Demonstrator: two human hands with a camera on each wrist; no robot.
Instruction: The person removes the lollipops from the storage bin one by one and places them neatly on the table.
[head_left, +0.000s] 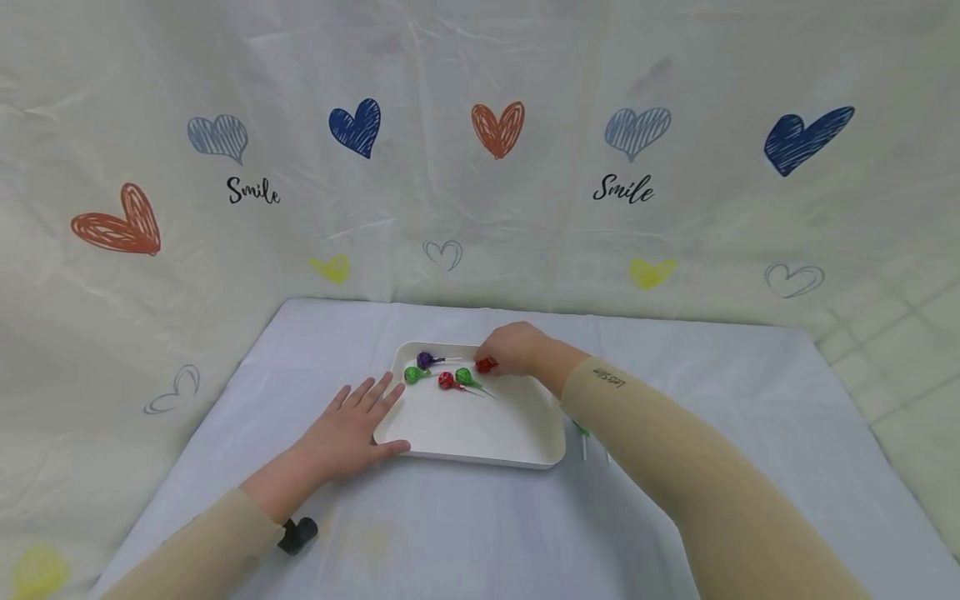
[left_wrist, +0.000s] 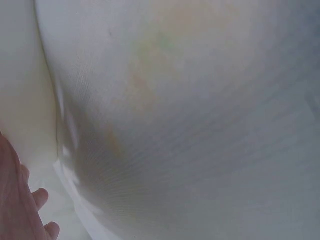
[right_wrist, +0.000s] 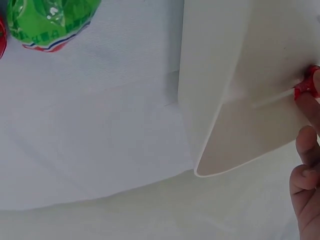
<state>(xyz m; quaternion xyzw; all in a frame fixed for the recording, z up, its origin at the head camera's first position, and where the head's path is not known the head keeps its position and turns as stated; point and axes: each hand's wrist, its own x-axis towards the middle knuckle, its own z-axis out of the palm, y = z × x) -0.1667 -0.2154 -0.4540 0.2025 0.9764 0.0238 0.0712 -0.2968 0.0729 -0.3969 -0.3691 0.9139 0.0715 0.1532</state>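
Note:
A white rectangular tray (head_left: 480, 433) lies on the table. In its far part are a purple lollipop (head_left: 426, 360), a green lollipop (head_left: 412, 375), a red lollipop (head_left: 446, 381) and another green lollipop (head_left: 464, 377). At the tray's far right, my right hand (head_left: 513, 348) pinches a second red lollipop (head_left: 485, 365); the right wrist view shows its wrapper (right_wrist: 306, 87) between the fingertips, low in the tray. My left hand (head_left: 345, 433) lies with spread fingers at the tray's left edge, its thumb over the near left corner. Only part of the left hand (left_wrist: 20, 200) shows in the left wrist view.
Right of the tray, a green-wrapped lollipop (head_left: 581, 428) lies on the white tablecloth (head_left: 750, 400), partly behind my right forearm; another stick shows beside it. The right wrist view has a green wrapper (right_wrist: 50, 22) outside the tray. A wall sheet with printed hearts hangs behind.

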